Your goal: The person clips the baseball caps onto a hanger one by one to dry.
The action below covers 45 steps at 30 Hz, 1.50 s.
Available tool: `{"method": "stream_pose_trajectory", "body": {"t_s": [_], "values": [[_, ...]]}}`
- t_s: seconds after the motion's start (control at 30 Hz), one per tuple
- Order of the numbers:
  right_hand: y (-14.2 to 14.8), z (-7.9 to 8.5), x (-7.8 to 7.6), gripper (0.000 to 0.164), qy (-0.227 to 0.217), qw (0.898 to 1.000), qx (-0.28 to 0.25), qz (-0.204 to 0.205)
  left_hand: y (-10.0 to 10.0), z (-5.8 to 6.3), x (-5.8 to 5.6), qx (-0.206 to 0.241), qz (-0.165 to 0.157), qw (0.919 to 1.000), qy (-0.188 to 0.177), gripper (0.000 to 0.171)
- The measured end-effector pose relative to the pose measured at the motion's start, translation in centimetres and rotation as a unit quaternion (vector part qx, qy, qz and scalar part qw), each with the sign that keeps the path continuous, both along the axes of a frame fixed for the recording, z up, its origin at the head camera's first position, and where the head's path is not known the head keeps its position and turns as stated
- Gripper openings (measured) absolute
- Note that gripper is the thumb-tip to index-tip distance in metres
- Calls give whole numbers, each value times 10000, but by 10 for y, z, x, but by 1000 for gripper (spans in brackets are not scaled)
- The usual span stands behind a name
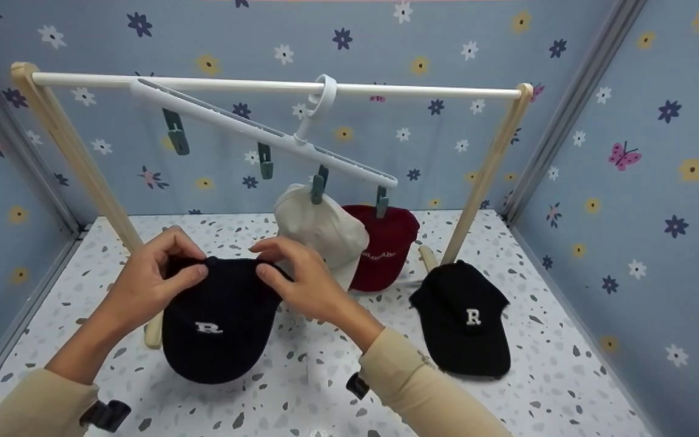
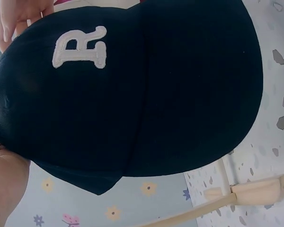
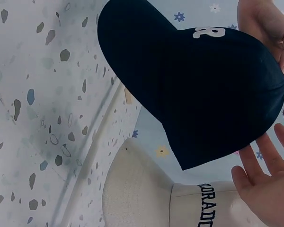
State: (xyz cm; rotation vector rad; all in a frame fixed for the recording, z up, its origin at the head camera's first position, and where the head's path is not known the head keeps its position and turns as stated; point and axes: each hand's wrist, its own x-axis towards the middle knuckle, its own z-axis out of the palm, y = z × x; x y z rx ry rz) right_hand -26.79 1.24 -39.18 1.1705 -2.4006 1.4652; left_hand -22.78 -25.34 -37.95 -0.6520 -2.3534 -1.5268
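Note:
A dark baseball cap (image 1: 222, 315) with a white letter R hangs brim-down between both hands, over the table. My left hand (image 1: 149, 279) pinches the crown's top on its left side. At the other side, my right hand (image 1: 304, 276) holds the crown's edge with the thumb in front; its other fingers (image 3: 270, 156) are spread along the crown in the right wrist view. Above, a white clip hanger (image 1: 222, 124) tilts down to the right. Its two left clips, one a green clip (image 1: 176, 135), hold nothing. A white cap (image 1: 319, 227) and a dark red cap (image 1: 389, 243) hang from the right clips.
Another black cap (image 1: 462, 328) with an R lies on the speckled table (image 1: 543, 376) at right. The hanger hooks over a white rail (image 1: 422, 91) between wooden posts (image 1: 486, 176). Flower-patterned walls (image 1: 641, 206) enclose the table at back and sides.

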Motion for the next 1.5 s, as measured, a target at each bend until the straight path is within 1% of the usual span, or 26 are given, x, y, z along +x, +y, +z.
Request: {"method": "stream_pose_trajectory", "body": {"t_s": [0.1, 0.17, 0.3, 0.5, 0.6, 0.77, 0.9, 1.03, 1.13, 1.3, 1.5], "values": [[-1, 0, 0, 27, 75, 9999, 26, -130, 1, 0, -1, 21, -29, 10000, 24, 7], [-1, 0, 0, 24, 145, 9998, 10, -138, 2, 0, 0, 39, -50, 10000, 23, 7], [-3, -1, -1, 20, 216, 9997, -70, -75, 5, 0, 0, 6, -30, 10000, 38, 9], [-4, 0, 0, 14, 162, 9997, -192, -25, 8, 2, -1, -4, -29, 10000, 19, 10], [-4, 1, 0, 12, 153, 9997, -164, -66, 8, 3, -1, -77, 15, 10000, 13, 9], [-3, 4, -2, 9, 308, 9994, -65, -162, 7, 3, -2, -302, 126, 9995, 57, 10], [-2, 7, -2, 8, 379, 9991, -29, -183, 6, 3, -2, -563, 288, 9980, 56, 11], [0, 11, -3, 8, 376, 9990, -42, -238, 5, 5, -2, -887, 524, 9947, 46, 11], [0, 13, -5, 8, 379, 9988, -40, -291, 7, 6, -2, -1030, 687, 9923, 40, 13], [1, 17, -7, 8, 440, 9982, 49, -416, 11, 9, -4, -1113, 950, 9892, 73, 15], [3, 23, -8, 9, 486, 9976, 109, -474, 15, 13, -4, -1090, 1073, 9880, 225, 14]]}}
